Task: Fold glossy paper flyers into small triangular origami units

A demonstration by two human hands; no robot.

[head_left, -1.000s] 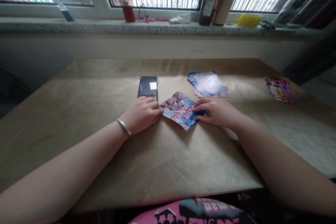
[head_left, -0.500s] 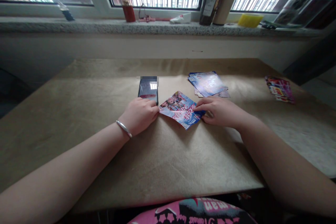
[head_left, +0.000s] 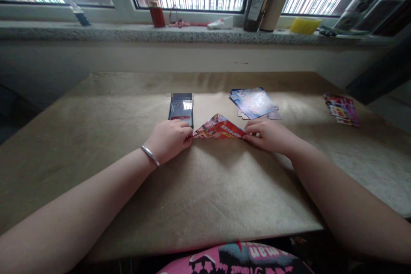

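Between my hands lies a sheet of printed paper (head_left: 220, 128), folded into a flat triangle with its point away from me and a red, patterned side showing. My left hand (head_left: 170, 137), with a silver bangle at the wrist, pinches the triangle's left corner. The right corner is held between the thumb and fingers of my right hand (head_left: 265, 135). Just beyond my left hand lies a phone (head_left: 181, 109), its lower end partly covered by the fingers. A stack of blue printed sheets (head_left: 255, 102) rests past my right hand.
More colourful printed papers (head_left: 342, 110) lie at the table's far right. Along the stone windowsill (head_left: 122, 33) stand a red container (head_left: 157, 15), a dark lidded jar (head_left: 257, 6) and a yellow object (head_left: 305, 25). The brown table (head_left: 205, 197) ends at a front edge near my lap.
The paper was an open diamond with its blue side up. Its near half is now folded over away from me, showing red. My right hand has shifted slightly to the right corner.
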